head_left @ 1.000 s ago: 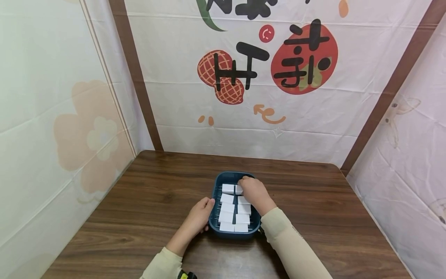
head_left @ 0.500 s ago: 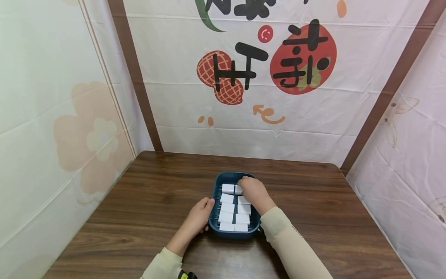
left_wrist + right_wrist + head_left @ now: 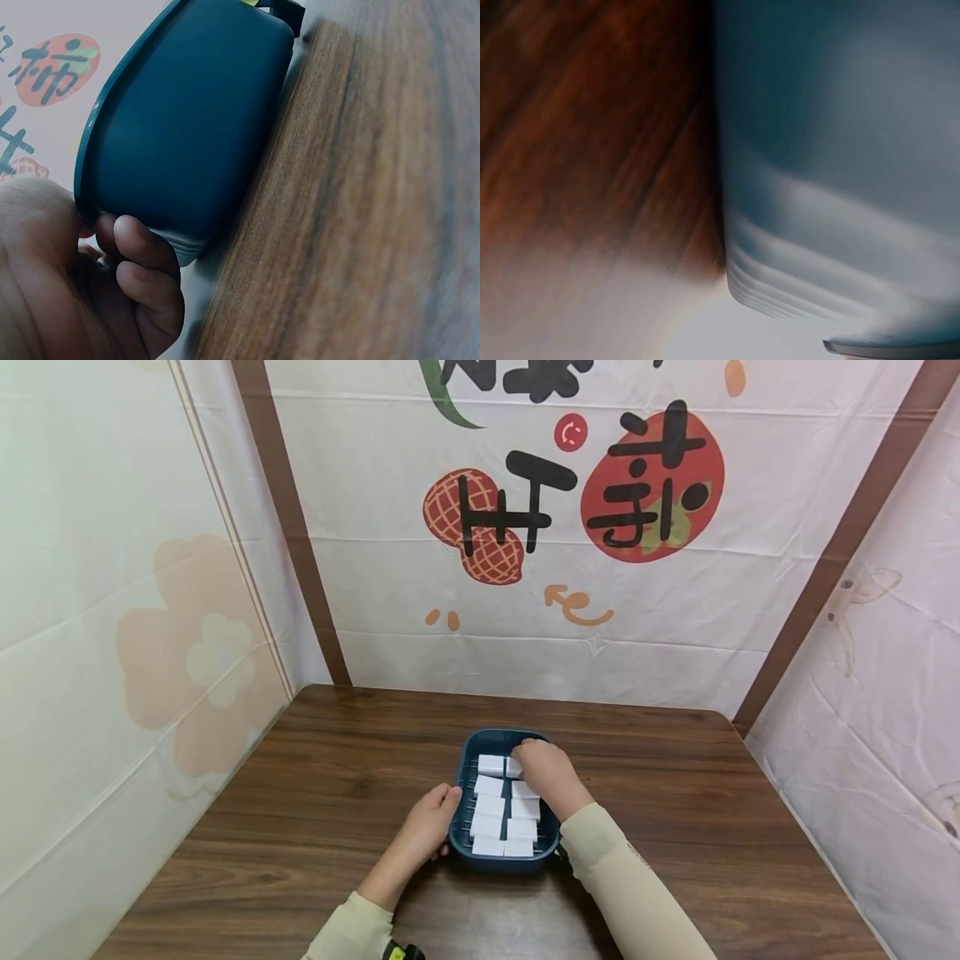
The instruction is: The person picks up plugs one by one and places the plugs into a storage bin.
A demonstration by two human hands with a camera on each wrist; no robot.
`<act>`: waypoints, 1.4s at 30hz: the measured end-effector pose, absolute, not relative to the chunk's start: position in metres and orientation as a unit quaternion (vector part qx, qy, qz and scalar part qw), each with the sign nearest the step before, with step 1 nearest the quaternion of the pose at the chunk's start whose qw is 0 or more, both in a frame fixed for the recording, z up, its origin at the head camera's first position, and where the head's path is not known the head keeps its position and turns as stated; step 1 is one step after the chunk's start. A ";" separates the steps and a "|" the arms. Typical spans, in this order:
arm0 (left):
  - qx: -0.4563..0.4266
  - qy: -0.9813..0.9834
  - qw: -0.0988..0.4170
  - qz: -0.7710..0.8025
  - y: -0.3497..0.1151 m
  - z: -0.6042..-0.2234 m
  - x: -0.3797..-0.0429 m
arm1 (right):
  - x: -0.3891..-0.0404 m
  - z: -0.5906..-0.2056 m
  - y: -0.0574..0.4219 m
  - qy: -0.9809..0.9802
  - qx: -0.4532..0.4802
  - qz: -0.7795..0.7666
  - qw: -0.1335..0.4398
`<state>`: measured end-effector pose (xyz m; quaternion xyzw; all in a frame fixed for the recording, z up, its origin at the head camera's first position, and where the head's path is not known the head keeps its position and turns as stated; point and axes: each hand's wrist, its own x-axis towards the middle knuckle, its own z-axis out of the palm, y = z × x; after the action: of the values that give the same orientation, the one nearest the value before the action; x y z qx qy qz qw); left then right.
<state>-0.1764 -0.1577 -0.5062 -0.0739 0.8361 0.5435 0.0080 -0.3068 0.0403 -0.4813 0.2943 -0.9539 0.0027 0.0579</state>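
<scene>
A dark blue rectangular plastic bin [image 3: 504,863] stands on the wooden table, holding two columns of small white blocks [image 3: 489,807]. My left hand [image 3: 427,820] grips the bin's left side, thumb at the rim. In the left wrist view, its curled fingers [image 3: 150,281] lie against the outside of the bin's wall [image 3: 187,112]. My right hand [image 3: 551,775] reaches over the right rim with bent fingers, pinching the farthest white block [image 3: 513,768] of the right column, which is partly hidden. The right wrist view shows only the bin's ribbed outer wall [image 3: 795,195], blurred.
The brown wood-grain table [image 3: 360,752] extends around the bin. A white printed curtain [image 3: 390,585] hangs behind it, with further curtains along the left [image 3: 75,693] and right [image 3: 862,710] sides.
</scene>
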 end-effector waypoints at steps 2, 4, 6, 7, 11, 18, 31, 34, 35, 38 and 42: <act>-0.074 0.836 0.008 0.543 -0.158 -0.507 -0.177 | -0.307 -0.481 0.040 -0.954 0.293 0.003 0.058; -0.073 0.837 0.008 0.542 -0.157 -0.507 -0.177 | -0.307 -0.482 0.041 -0.955 0.291 0.006 0.057; -0.072 0.838 0.009 0.542 -0.157 -0.507 -0.177 | -0.308 -0.483 0.041 -0.956 0.288 0.010 0.054; -0.072 0.838 0.009 0.541 -0.157 -0.507 -0.177 | -0.308 -0.483 0.041 -0.956 0.288 0.012 0.053; -0.068 0.836 0.008 0.544 -0.157 -0.507 -0.177 | -0.309 -0.485 0.042 -0.956 0.289 0.019 0.054; -0.069 0.835 0.008 0.545 -0.156 -0.508 -0.177 | -0.310 -0.486 0.043 -0.954 0.293 0.022 0.052; -0.075 0.833 0.012 0.548 -0.154 -0.507 -0.176 | -0.308 -0.485 0.047 -0.952 0.295 0.064 0.054; -0.072 0.833 0.013 0.548 -0.154 -0.507 -0.176 | -0.306 -0.485 0.048 -0.950 0.296 0.077 0.056; -0.070 0.833 0.012 0.548 -0.155 -0.507 -0.176 | -0.306 -0.484 0.049 -0.950 0.297 0.079 0.057; -0.069 0.833 0.012 0.548 -0.156 -0.507 -0.176 | -0.304 -0.482 0.050 -0.947 0.302 0.087 0.063; -0.071 0.834 0.012 0.548 -0.157 -0.507 -0.175 | -0.302 -0.479 0.052 -0.943 0.310 0.100 0.069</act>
<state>-0.1754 -0.1573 -0.5073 -0.0713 0.8335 0.5477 0.0123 -0.3019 0.0517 -0.4789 0.3100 -0.9429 0.1003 0.0695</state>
